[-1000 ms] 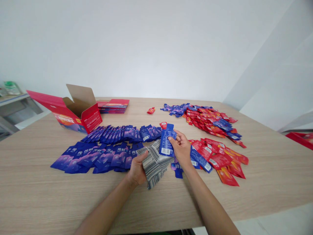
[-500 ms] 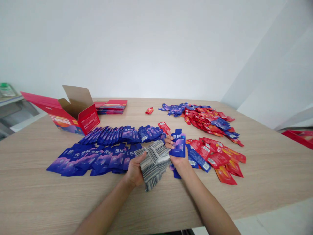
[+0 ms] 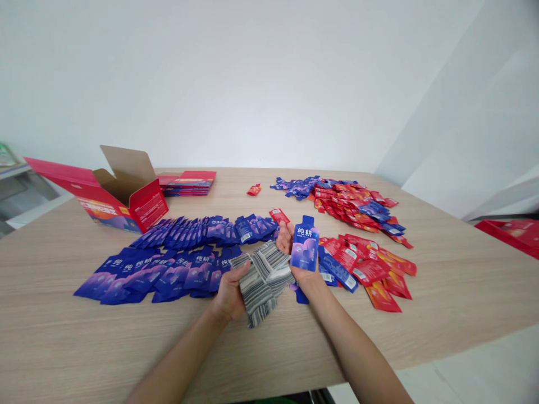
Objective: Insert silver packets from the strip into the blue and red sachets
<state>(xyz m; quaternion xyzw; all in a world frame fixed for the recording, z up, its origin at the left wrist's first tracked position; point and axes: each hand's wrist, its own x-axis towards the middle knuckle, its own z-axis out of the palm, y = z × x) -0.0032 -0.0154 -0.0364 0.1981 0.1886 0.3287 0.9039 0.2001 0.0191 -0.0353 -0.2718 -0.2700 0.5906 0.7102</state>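
My left hand [image 3: 231,289] grips a folded grey-and-white striped cloth [image 3: 266,275], thumb on top and the other fingers hidden under it. My right hand [image 3: 304,279] holds a blue spouted pouch [image 3: 305,247] upright, its printed front towards me. The fingers of that hand extend behind the cloth's right edge; its thumb is hidden. Left of the cloth, overlapping blue pouches [image 3: 143,275] lie face up in a front row. A tightly fanned row of blue pouches [image 3: 189,231] lies behind them. Loose red pouches [image 3: 373,271] and blue pouches [image 3: 337,271] lie right of my right hand.
An open red carton [image 3: 145,209] stands at the left, flaps up. Flat red-and-blue cartons [image 3: 189,185] are stacked beside it. A mixed heap of pouches [image 3: 349,203] lies at the back right. One small red pouch [image 3: 254,190] sits alone near the back. A red box [image 3: 511,233] is at the far right.
The right fingers have come off the front of the blue pouch and now show to its left. The pouch is slightly higher against the hand. The whole view has shifted a little.
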